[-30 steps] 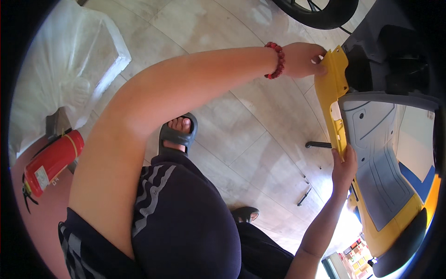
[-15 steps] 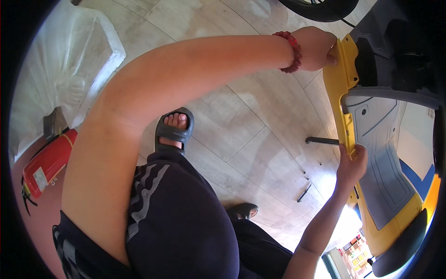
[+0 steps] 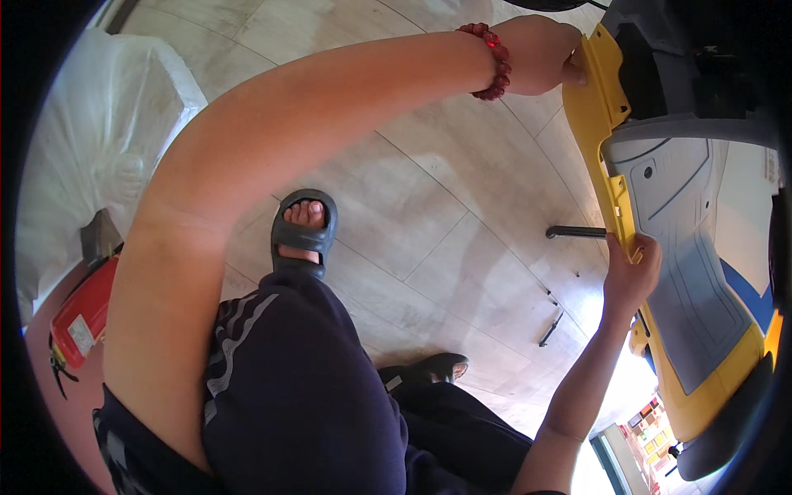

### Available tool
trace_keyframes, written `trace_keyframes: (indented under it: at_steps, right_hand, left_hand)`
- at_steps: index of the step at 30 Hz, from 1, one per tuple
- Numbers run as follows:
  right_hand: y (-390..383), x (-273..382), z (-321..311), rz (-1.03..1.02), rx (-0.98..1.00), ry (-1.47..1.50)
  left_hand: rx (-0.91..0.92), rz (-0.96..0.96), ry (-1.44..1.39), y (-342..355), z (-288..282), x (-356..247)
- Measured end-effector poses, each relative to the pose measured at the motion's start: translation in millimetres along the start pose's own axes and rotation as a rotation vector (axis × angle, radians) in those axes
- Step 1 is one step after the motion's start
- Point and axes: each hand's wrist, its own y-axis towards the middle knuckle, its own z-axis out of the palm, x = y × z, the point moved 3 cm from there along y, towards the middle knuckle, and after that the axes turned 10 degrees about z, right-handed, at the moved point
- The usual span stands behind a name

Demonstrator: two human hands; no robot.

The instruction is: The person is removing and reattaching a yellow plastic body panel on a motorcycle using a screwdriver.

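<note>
A long yellow plastic side panel point(image 3: 584, 120) with tabs and holes along its edge stands at the side of a grey and yellow scooter point(image 3: 697, 297). My left hand point(image 3: 540, 54), below a red beaded bracelet point(image 3: 495, 62), is closed on the panel's far end, thumb against its face. The near, narrow end is pinched in my right hand point(image 3: 634, 272), beside the grey footboard. Between the two hands the panel runs along the footboard's edge. I cannot tell whether any of its tabs are seated in the scooter body.
Under the panel a black stand leg point(image 3: 573, 233) juts out over the tiled floor. A thin dark tool point(image 3: 551, 328) and small dark bits lie on the floor. At left are a red fire extinguisher point(image 3: 82, 309) and something wrapped in clear plastic point(image 3: 124, 124). A dark wheel point(image 3: 549, 3) shows at the far edge.
The view has shifted a little, and both hands with the panel appear slightly higher in it. The grip of each hand on the panel looks the same.
</note>
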Motion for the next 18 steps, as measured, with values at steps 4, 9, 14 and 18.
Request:
trace_keyframes:
  at_steps: [4, 9, 14, 18]
  right_hand:
    - [-8, -1, 11, -0.034, -0.006, 0.010]
    - [-17, -1, 23, -0.130, -0.148, 0.024]
    - [-21, -1, 25, -0.136, -0.210, 0.070]
    - [-24, 2, 29, -0.126, -0.250, 0.091]
  left_hand:
    - [0.032, 0.057, 0.082, 1, -1, 0]
    - [-0.053, 0.131, -0.103, -3, -6, 1]
    - [-0.049, 0.147, -0.062, -4, -10, 3]
    - [-0.045, 0.140, -0.143, -7, -10, -5]
